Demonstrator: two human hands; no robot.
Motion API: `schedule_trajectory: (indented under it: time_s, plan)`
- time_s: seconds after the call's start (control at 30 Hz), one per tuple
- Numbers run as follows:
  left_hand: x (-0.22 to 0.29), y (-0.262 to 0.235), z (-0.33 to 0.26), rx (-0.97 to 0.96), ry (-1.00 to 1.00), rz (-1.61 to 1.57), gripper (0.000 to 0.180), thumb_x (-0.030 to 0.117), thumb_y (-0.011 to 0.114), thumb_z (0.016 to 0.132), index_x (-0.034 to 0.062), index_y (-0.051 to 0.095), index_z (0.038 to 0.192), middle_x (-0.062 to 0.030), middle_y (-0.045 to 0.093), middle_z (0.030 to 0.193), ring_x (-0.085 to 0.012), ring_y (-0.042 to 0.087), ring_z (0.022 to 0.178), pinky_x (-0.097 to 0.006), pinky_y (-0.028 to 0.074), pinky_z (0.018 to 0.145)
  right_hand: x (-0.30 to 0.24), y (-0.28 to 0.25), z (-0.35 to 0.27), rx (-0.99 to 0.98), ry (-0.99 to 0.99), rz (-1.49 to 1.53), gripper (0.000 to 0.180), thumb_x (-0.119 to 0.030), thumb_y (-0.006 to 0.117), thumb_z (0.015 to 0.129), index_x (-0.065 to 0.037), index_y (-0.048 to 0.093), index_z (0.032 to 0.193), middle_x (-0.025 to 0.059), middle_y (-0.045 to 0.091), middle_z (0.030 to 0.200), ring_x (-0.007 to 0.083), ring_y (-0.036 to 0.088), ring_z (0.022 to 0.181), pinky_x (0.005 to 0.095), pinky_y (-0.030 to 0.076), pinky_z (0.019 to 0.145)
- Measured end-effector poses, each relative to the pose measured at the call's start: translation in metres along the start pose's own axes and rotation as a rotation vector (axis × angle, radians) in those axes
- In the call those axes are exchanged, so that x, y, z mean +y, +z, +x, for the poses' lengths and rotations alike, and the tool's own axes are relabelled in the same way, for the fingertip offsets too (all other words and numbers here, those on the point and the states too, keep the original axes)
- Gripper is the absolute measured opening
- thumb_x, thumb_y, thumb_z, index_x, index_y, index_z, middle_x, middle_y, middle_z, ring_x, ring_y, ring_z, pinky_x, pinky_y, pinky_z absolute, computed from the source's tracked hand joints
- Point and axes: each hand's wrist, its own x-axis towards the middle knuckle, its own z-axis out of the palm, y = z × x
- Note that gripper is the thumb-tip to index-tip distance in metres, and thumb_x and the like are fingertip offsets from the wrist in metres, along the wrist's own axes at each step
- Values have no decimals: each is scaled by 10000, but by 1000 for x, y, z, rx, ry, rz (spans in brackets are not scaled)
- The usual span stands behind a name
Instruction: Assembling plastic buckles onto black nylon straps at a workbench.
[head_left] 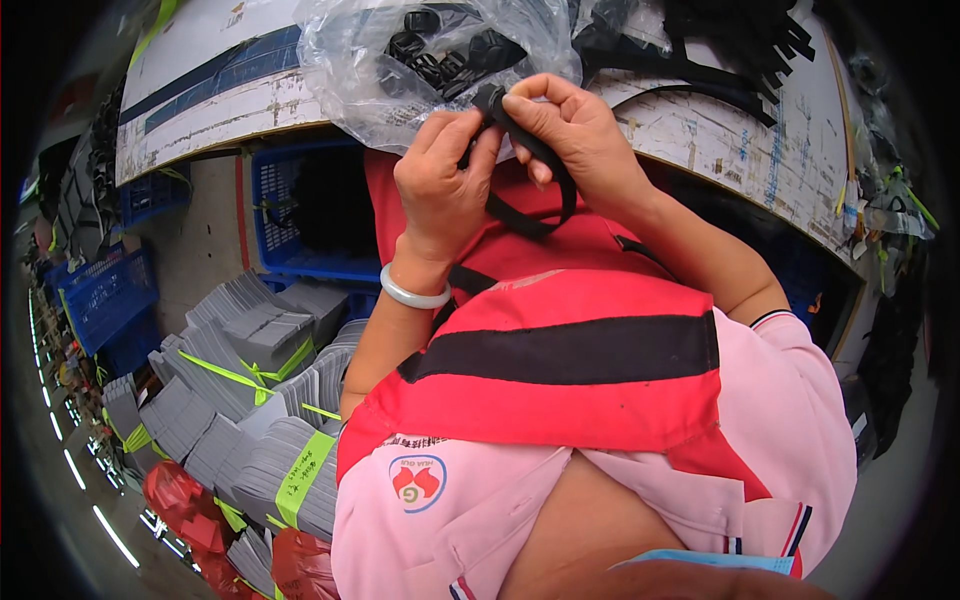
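Pinching the black strap (541, 228) between them, the left hand (435, 178) and right hand (582, 130) leave its slack drooping on their near side, where a loosened pinch could let it twist or slip.

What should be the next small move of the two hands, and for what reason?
Perhaps the right hand should gently draw the black webbing strap snugger, since the left hand pinches it too and a slack loop droops below them.
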Motion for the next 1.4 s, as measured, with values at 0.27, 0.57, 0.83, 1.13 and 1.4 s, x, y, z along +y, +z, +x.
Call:
schedule_trajectory:
  time_s: [0.27,0.57,0.83,1.13,1.4]
  plan:
    - [5,-17,-8,-115,-754,-817,177,111,656,904,-21,673,1020,-58,666,839,-79,569,590,-186,411,467,-13,-13,4,-151,77,-107,203,-218,655,913,-48,649,1023,-24,596,791,42,558,753,202,457,638]
    - [9,-5,-5,36,-740,-840,178,129,667,902,-40,692,953,-64,634,689,-89,545,509,-192,381,414,-19,2,-26,-87,-392,-170,131,-87,643,905,-16,643,1015,4,617,752,53,564,617,182,441,536]
    - [13,-1,-18,45,-558,-584,146,54,670,887,-32,692,1003,-31,621,708,-67,550,568,-188,394,460,-12,-3,-22,-31,7,-366,285,-91,667,883,8,523,1109,-3,554,644,68,542,508,195,417,459]
    - [3,-7,-30,95,-276,-447,156,10,687,853,-3,705,1007,-22,599,783,-56,534,579,-180,387,479,17,13,-18,28,-130,-163,245,-89,617,918,-7,522,1128,38,593,769,82,607,610,197,483,505]
    - [3,-45,-41,-102,-467,-595,125,-24,679,839,-13,711,959,-9,589,780,-47,508,586,-184,370,497,14,1,5,-318,400,-14,249,-289,632,929,-44,602,890,-14,539,691,41,501,507,194,433,476]
